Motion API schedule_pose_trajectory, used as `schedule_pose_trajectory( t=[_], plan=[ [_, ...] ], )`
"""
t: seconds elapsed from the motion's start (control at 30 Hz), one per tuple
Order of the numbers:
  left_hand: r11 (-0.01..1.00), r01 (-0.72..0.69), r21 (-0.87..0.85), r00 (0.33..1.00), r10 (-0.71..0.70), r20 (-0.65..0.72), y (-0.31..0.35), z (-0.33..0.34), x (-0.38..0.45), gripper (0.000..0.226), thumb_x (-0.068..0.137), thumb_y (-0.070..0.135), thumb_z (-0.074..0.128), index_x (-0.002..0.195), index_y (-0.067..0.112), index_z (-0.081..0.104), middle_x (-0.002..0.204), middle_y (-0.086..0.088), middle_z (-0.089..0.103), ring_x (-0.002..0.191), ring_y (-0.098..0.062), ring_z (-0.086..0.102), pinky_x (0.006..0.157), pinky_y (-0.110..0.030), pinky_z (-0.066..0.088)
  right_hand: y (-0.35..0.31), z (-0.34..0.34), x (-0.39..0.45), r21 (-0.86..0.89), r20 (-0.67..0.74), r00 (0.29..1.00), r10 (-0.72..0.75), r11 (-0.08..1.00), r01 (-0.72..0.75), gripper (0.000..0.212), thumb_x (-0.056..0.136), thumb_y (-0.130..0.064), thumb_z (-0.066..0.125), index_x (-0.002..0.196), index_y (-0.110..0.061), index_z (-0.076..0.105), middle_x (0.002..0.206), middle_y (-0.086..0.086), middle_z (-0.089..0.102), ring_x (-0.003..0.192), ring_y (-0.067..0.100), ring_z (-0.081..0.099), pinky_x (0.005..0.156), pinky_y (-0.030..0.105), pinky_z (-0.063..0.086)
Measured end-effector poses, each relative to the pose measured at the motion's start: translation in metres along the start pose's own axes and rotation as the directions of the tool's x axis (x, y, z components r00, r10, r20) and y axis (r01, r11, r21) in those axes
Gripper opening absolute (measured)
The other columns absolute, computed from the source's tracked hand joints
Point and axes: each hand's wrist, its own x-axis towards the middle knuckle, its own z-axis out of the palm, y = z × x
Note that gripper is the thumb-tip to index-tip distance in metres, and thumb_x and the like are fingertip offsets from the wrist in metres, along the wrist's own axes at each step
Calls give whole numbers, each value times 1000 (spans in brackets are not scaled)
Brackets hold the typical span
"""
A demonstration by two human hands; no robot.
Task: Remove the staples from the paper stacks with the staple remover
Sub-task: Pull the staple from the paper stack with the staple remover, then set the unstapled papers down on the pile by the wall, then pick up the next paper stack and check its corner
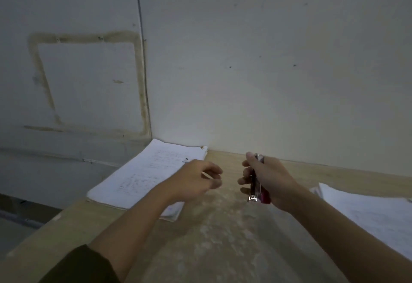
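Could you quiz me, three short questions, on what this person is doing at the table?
1. True or false: the right hand holds the red staple remover.
2. How many paper stacks lie on the table? A one, B two, C four.
3. Which hand is empty?

Key:
1. True.
2. B: the left paper stack and the right paper stack.
3. The left hand, fingers loosely curled above the left stack's edge.

No text could be read.
The paper stack (147,175) at ten o'clock carried faint handwriting, too blurred and too small to make out.
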Motion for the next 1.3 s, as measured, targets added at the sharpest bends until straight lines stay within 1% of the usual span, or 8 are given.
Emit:
schedule_pose_trajectory(
  t=[0.3,0.47,0.57,0.63,0.8,0.93,1.07,1.3],
  plan=[
    [963,9,-271,983,41,180,95,119,-28,25,86,14,62,111,15,62,97,1,64,88,-12,60,72,-26,50,12,-153,-105,394,-173,980,101,919,-25,29,97,-31,42,84,-6,46,57,5,40,46,17,41,50,31,38],
    [934,182,-306,974,-130,183,122,160,-36,18,85,18,64,101,15,57,90,2,60,80,-14,59,79,-33,53,48,-218,-126,596,-317,930,186,802,43,30,98,-33,41,79,-10,43,61,4,38,49,19,37,47,29,40],
    [912,270,-310,954,-210,214,129,179,-37,37,82,23,67,114,7,56,108,-7,64,88,-19,65,83,-37,55,70,-237,-130,684,-293,937,192,726,65,32,97,-36,41,75,-12,44,61,4,40,56,21,40,53,33,36],
    [896,313,-314,945,-259,201,131,188,-34,44,81,25,67,118,5,55,113,-8,63,89,-19,65,85,-35,55,76,-240,-129,711,-268,949,168,699,78,30,97,-34,42,77,-11,45,62,5,41,59,20,41,57,35,38],
    [880,372,-296,928,-363,87,141,204,-30,16,84,21,65,92,8,58,86,-4,58,71,-15,55,72,-30,49,81,-242,-124,701,-226,964,143,711,59,23,95,-27,47,82,-8,48,62,5,44,57,19,45,56,34,42],
    [860,417,-295,907,-415,71,146,207,-25,44,82,20,66,117,-5,54,101,-16,62,82,-22,61,54,-25,40,80,-242,-123,712,-230,964,137,699,70,19,95,-22,49,84,-6,49,58,4,47,50,16,48,53,31,46],
    [846,453,-283,887,-460,43,149,212,-20,49,82,18,66,122,-6,51,124,-20,59,114,-33,56,75,-32,49,81,-241,-123,720,-224,965,135,690,70,18,95,-20,50,84,-5,50,57,4,47,48,16,49,50,29,48],
    [880,306,-362,931,-357,-81,153,225,-20,17,81,10,67,94,12,57,103,-7,65,87,-21,63,75,-32,53,78,-239,-124,704,-240,963,126,705,84,18,95,-19,49,86,-4,50,57,5,46,47,16,48,53,31,47]
  ],
)
